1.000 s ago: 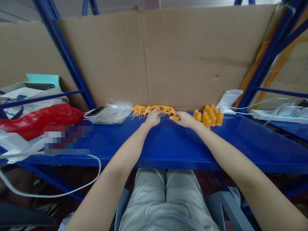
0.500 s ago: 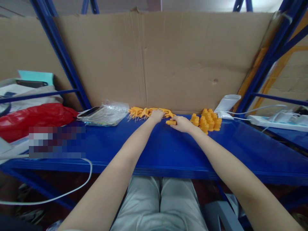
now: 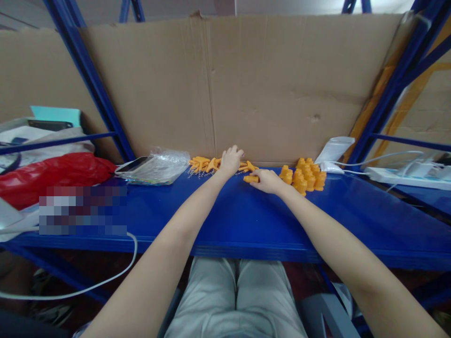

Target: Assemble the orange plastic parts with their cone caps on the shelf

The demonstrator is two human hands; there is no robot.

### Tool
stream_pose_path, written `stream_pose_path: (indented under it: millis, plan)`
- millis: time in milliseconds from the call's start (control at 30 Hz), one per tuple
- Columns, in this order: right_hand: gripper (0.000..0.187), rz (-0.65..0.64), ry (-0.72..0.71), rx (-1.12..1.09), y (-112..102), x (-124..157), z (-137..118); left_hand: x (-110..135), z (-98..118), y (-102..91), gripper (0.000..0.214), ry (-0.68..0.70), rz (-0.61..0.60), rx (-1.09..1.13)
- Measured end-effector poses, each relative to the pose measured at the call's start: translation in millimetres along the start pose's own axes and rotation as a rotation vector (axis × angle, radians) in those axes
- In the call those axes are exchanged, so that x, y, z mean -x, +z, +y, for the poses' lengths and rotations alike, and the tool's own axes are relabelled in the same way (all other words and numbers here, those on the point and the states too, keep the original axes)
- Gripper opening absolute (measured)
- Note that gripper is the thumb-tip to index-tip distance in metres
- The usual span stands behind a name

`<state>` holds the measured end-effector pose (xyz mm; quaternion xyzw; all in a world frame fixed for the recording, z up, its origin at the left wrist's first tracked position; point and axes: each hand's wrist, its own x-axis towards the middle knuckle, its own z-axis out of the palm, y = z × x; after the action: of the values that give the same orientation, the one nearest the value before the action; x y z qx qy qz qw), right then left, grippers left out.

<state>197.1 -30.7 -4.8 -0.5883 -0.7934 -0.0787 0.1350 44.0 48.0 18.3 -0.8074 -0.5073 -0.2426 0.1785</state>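
My right hand (image 3: 267, 181) is closed around a small orange plastic piece (image 3: 251, 179), its end sticking out to the left of my fingers just above the blue table. My left hand (image 3: 231, 159) is raised over a row of flat orange pieces (image 3: 200, 164) with thin metal chains, near the cardboard. Its fingers look slightly bent and apart, with nothing visible in them; their tips are partly hidden. More orange pieces (image 3: 249, 166) show between my hands. Right of my right hand, several upright orange figures (image 3: 309, 174) stand in a cluster.
A cardboard sheet (image 3: 268, 89) walls off the back of the blue table (image 3: 239, 225). At left lie clear plastic bags (image 3: 165, 166), a phone (image 3: 136, 164) and a red bag (image 3: 56, 173). A white pouch (image 3: 334, 150) and power strip (image 3: 408, 177) are at right; blue posts flank the cardboard.
My left hand has lifted from the row of orange pieces and moved slightly back toward the cardboard. My right hand keeps its hold on the orange piece, nearly still.
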Motion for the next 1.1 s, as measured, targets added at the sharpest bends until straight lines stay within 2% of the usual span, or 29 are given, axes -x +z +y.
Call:
stream_pose_path:
  millis: [67,200,267,333,433,567,767,1100]
  plan:
    - [0.031,-0.008,0.006,-0.005,-1,0,-1,4,0,-8.8,0.034,-0.013,-0.003,0.009]
    - [0.029,-0.024,0.027,-0.014,-4,1,-3,18,-2,-24.1,0.030,-0.012,-0.150,0.010]
    - [0.029,-0.016,0.040,-0.014,-4,2,-4,29,-5,-28.4,0.027,-0.006,-0.206,0.018]
    - [0.029,0.006,0.051,-0.013,-3,2,-4,41,-8,-28.8,0.025,0.027,-0.211,0.054]
    - [0.029,0.047,0.050,-0.020,0,2,-2,57,-12,-21.9,0.023,0.080,-0.181,0.151]
    - [0.031,0.087,0.008,-0.038,3,0,2,67,-13,-8.1,0.022,0.066,-0.177,0.252]
    - [0.032,0.115,-0.055,-0.057,8,-5,9,63,-17,-0.4,0.027,0.007,-0.119,0.316]
    - [0.032,0.192,-0.183,-0.100,10,-10,18,61,-23,12.5,0.029,0.036,-0.099,0.340]
